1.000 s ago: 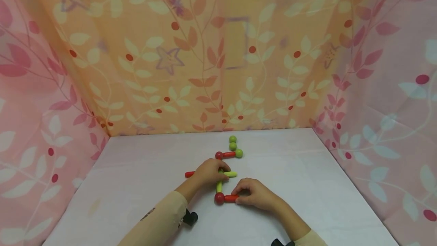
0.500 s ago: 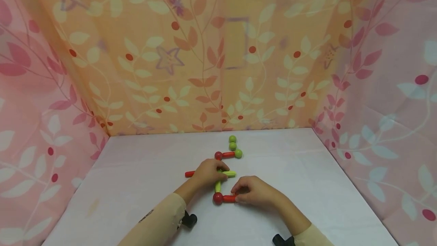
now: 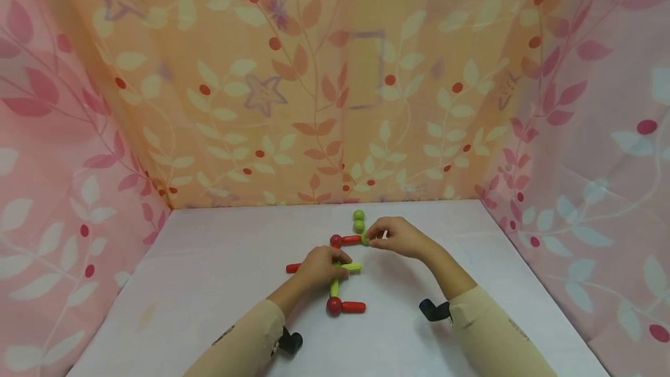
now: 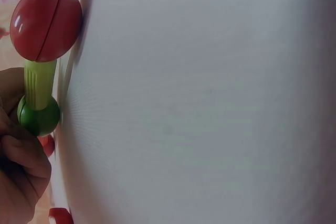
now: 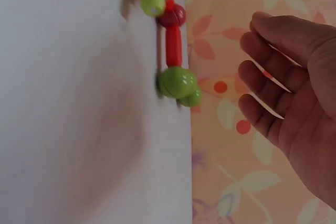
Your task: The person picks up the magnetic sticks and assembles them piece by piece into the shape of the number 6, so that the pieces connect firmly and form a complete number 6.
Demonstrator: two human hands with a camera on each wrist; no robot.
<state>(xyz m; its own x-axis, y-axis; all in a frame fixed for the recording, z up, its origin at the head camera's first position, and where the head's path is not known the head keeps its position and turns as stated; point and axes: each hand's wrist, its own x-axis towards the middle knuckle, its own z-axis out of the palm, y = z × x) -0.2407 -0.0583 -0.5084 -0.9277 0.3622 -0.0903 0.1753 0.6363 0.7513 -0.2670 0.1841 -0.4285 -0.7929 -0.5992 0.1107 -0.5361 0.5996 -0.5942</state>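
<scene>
A figure made of toy rods and balls lies on the table, its middle under my left hand [image 3: 316, 269]. The left wrist view shows those fingers pinching a green ball [image 4: 39, 119] that a yellow-green rod [image 4: 39, 82] joins to a red ball [image 4: 46, 23]. Another red rod [image 3: 353, 307] juts right from the front red ball [image 3: 334, 306]. At the far end, a red rod [image 3: 351, 239] links a red ball [image 3: 335, 241] to a green ball [image 5: 177, 82]. My right hand [image 5: 299, 87] is beside this green ball, fingers loosely bent, with nothing in them.
Two more green balls, a rear one [image 3: 358, 214] and a nearer one [image 3: 359, 226], sit behind the figure. A red rod end [image 3: 292, 268] sticks out left of my left hand. Patterned cloth [image 3: 314, 132] stands at the table's back and sides.
My right hand has let go of the front red rod and moved away to the green ball at the far end. The left hand has stayed at the figure's middle.
</scene>
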